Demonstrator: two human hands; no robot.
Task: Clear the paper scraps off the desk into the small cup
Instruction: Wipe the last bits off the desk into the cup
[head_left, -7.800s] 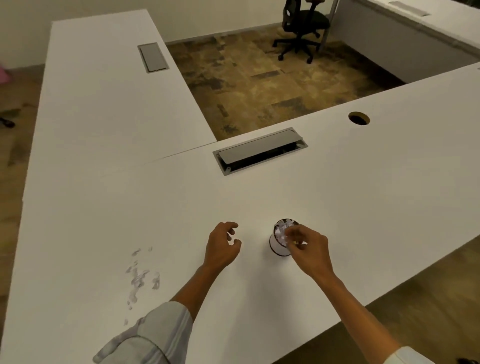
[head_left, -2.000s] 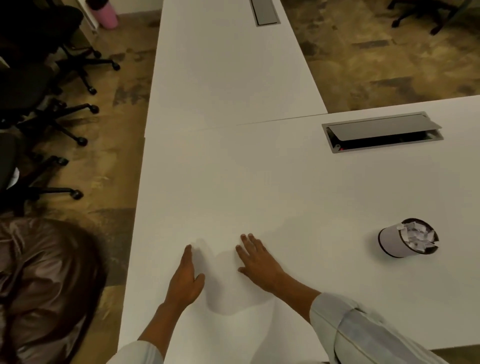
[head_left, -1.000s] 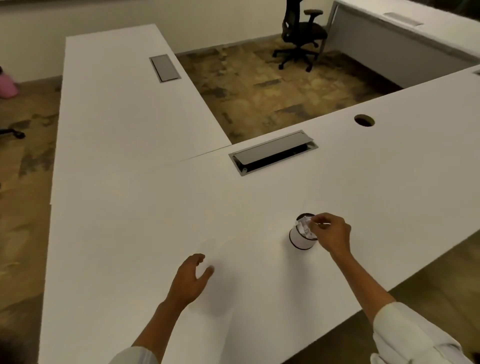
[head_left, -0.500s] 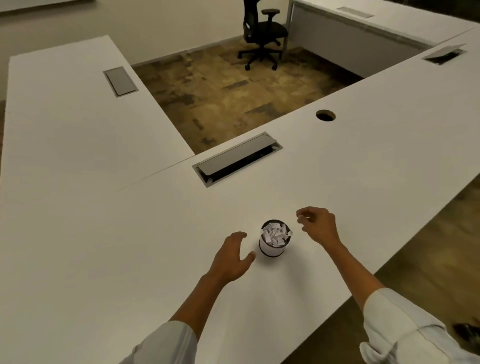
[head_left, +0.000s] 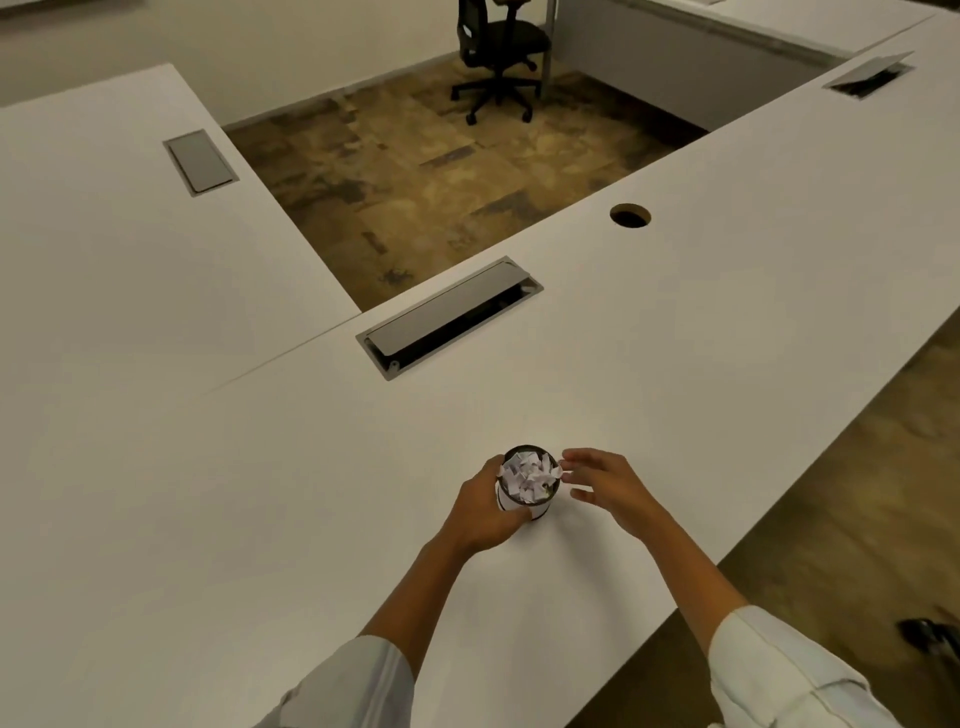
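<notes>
A small white cup with a dark rim stands upright on the white desk, near its front edge. White paper scraps fill it to the brim. My left hand wraps around the cup's left side and grips it. My right hand hovers just right of the rim, fingers spread, fingertips close to the scraps, holding nothing. I see no loose scraps on the desk surface.
A grey cable hatch with its lid ajar lies behind the cup. A round cable hole sits further right. A second hatch is on the left desk wing. A black office chair stands on the floor beyond.
My left hand moved right and closed around the cup. My right hand came back toward the rim after dropping scraps in. The earlier scrap pile on the desk is gone.
</notes>
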